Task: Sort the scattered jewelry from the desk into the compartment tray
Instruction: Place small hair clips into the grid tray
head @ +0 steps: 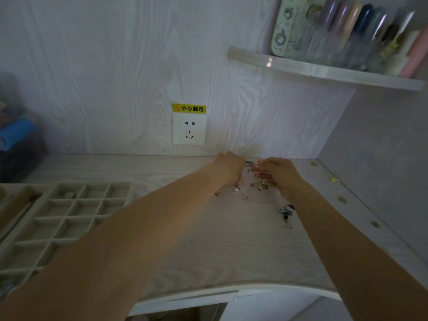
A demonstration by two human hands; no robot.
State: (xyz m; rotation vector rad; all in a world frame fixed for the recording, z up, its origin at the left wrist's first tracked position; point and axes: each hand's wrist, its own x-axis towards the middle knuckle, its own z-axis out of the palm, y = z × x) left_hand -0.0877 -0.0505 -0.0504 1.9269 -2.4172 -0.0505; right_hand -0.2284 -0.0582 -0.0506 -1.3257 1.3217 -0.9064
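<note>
Several small rings and earrings (pixel 246 197) lie scattered on the pale wooden desk (pixel 231 246) near the back wall. A dark dangling earring pair (pixel 286 211) lies further right. My left hand (pixel 230 166) reaches over the pile with its fingers curled down onto a small dark piece at its fingertips. My right hand (pixel 281 172) pinches a small clear card with pinkish-white hoop earrings (pixel 260 169). The beige compartment tray (pixel 60 220) sits at the left of the desk; one back compartment holds a small item (pixel 69 194).
A wall socket with a yellow warning label (pixel 189 128) is on the back wall. A corner shelf (pixel 324 70) with bottles and tubes hangs above right. A blue object (pixel 16 133) lies at far left. The side wall closes the right.
</note>
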